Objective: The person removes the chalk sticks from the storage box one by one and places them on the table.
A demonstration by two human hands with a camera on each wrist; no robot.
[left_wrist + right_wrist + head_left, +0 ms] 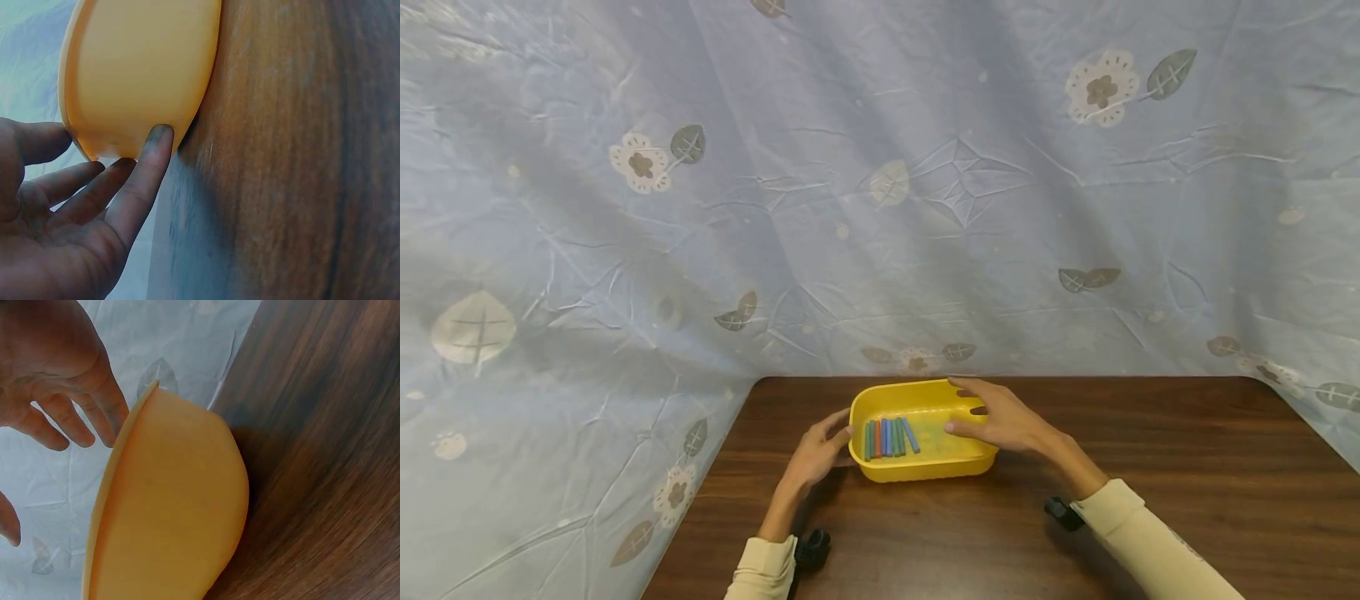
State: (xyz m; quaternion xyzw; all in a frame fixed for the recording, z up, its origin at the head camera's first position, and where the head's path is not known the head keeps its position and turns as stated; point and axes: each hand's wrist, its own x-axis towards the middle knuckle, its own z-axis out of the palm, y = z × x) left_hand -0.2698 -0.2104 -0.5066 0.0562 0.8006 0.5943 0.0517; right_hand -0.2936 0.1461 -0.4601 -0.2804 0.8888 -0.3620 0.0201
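Observation:
A yellow plastic basket stands on the table. Inside it, toward its left end, green, red and blue chalk sticks lie side by side in a row, the rightmost one tilted. My left hand rests against the basket's left end; in the left wrist view its nearly straight fingers touch the outer wall and the thumb is at the rim. Over the basket's right part reaches my right hand, fingers spread and nothing held. The right wrist view shows its fingertips right by the basket's rim.
The dark brown wooden table has rounded far corners. Behind it and along the left hangs a pale blue cloth with flowers and leaves. Each wrist carries a small black device, the left one close above the tabletop.

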